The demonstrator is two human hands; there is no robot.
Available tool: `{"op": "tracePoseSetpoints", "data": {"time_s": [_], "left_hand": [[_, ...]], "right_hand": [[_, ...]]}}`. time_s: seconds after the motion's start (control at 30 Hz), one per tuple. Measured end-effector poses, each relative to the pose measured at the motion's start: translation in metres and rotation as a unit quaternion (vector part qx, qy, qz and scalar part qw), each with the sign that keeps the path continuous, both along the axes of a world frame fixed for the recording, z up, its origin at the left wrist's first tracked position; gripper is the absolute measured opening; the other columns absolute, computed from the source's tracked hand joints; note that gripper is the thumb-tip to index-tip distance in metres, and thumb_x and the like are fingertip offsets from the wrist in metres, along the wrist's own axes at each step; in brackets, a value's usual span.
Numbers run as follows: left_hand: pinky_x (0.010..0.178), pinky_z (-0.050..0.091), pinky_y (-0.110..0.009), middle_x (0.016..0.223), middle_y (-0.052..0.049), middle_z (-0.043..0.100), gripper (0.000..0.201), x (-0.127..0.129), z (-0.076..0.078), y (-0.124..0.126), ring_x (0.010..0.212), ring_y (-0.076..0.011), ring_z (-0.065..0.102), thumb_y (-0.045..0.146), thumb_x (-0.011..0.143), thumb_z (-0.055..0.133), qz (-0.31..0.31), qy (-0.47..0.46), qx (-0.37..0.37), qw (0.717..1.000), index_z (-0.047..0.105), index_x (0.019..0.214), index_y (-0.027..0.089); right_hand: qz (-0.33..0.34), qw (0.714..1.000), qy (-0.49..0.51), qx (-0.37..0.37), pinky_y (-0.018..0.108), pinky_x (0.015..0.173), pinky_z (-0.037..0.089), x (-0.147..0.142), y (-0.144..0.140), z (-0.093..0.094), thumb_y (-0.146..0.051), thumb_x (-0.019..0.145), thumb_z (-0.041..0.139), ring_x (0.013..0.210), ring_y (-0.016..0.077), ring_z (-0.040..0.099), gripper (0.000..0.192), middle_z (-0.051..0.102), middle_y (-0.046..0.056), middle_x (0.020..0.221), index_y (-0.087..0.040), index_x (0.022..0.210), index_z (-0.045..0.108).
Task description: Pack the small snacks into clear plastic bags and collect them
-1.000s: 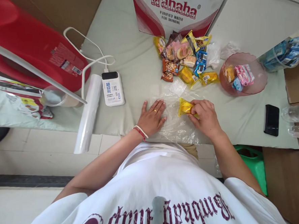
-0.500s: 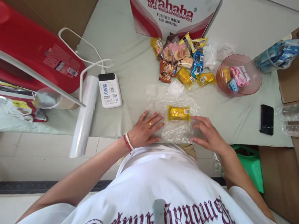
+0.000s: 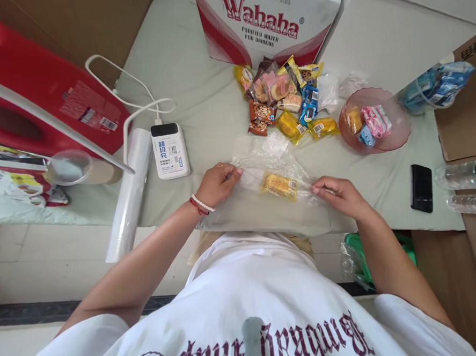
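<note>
A yellow-wrapped snack (image 3: pixel 279 185) lies near the table's front edge, with clear plastic film (image 3: pixel 252 178) folded over it. On the film's left side, my left hand (image 3: pixel 220 183) is closed, pinching the film between thumb and fingers. My right hand (image 3: pixel 339 195) pinches the film's right side, a little right of the snack. Between the two hands the film is drawn out and creased. Just beyond it lies a crumpled piece of clear plastic (image 3: pixel 275 143).
Several wrapped snacks (image 3: pixel 290 126) are heaped before a Wahaba-style water carton (image 3: pixel 267 24). A pink glass bowl (image 3: pixel 400 123) holds more packets. To the left are a power bank (image 3: pixel 170 151), a film roll (image 3: pixel 130 193) and a red jug (image 3: pixel 85 104). A black phone (image 3: pixel 422 187) lies right.
Both hands have gone from lying spread on the film to pinching its sides. The film's near part has been folded up over the yellow-wrapped snack.
</note>
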State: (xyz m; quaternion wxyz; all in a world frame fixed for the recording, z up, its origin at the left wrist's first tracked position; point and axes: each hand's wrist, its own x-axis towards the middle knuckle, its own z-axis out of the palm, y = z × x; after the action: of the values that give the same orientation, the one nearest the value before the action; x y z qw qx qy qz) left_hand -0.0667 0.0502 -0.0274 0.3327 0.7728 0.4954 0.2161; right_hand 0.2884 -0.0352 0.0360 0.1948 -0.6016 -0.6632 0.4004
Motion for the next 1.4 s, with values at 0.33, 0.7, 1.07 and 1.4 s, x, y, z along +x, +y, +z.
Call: {"op": "tracePoseSetpoints", "data": {"time_s": [0.33,0.7,1.07,1.4], "left_hand": [[0.107,0.039,-0.053,0.115,-0.013,0.068,0.027,0.008,0.021,-0.062,0.121,-0.0325,0.059,0.036,0.097,0.052,0.163,0.010,0.265,0.950,0.066,0.116,0.024],[0.095,0.041,-0.049,0.137,-0.009,0.070,0.041,0.091,0.016,-0.032,0.123,-0.0296,0.057,0.021,0.103,0.039,-0.169,0.162,0.153,0.960,0.070,0.130,0.025],[0.080,0.039,-0.044,0.095,-0.011,0.068,0.038,0.090,0.006,-0.048,0.098,-0.0287,0.056,0.023,0.105,0.042,-0.102,0.193,0.176,0.960,0.072,0.126,0.029],[0.080,0.046,-0.041,0.086,-0.012,0.073,0.028,0.080,-0.014,-0.046,0.091,-0.0274,0.063,0.020,0.098,0.051,-0.117,0.083,0.167,0.976,0.077,0.107,0.020]], "right_hand": [[-0.092,0.986,-0.135,-0.036,0.028,0.058,0.039,-0.002,0.037,-0.032,-0.048,0.089,0.052,0.061,0.0177,0.055,0.030,0.065,0.002,0.064,-0.022,0.080,0.065],[-0.098,0.931,-0.298,0.187,0.046,0.087,0.049,0.009,0.066,-0.011,-0.046,0.094,0.057,0.099,0.0330,0.062,0.033,0.069,0.015,0.106,-0.020,0.109,0.072],[0.048,0.954,-0.283,0.084,0.039,0.088,0.045,-0.071,0.138,-0.022,-0.020,0.091,0.056,0.092,0.0274,0.062,0.022,0.071,0.012,0.094,-0.016,0.101,0.076],[0.256,0.942,-0.190,0.106,0.029,0.078,0.042,-0.059,0.019,-0.004,-0.019,0.103,0.046,0.098,0.0197,0.061,0.027,0.067,0.006,0.122,-0.026,0.115,0.070]]}}
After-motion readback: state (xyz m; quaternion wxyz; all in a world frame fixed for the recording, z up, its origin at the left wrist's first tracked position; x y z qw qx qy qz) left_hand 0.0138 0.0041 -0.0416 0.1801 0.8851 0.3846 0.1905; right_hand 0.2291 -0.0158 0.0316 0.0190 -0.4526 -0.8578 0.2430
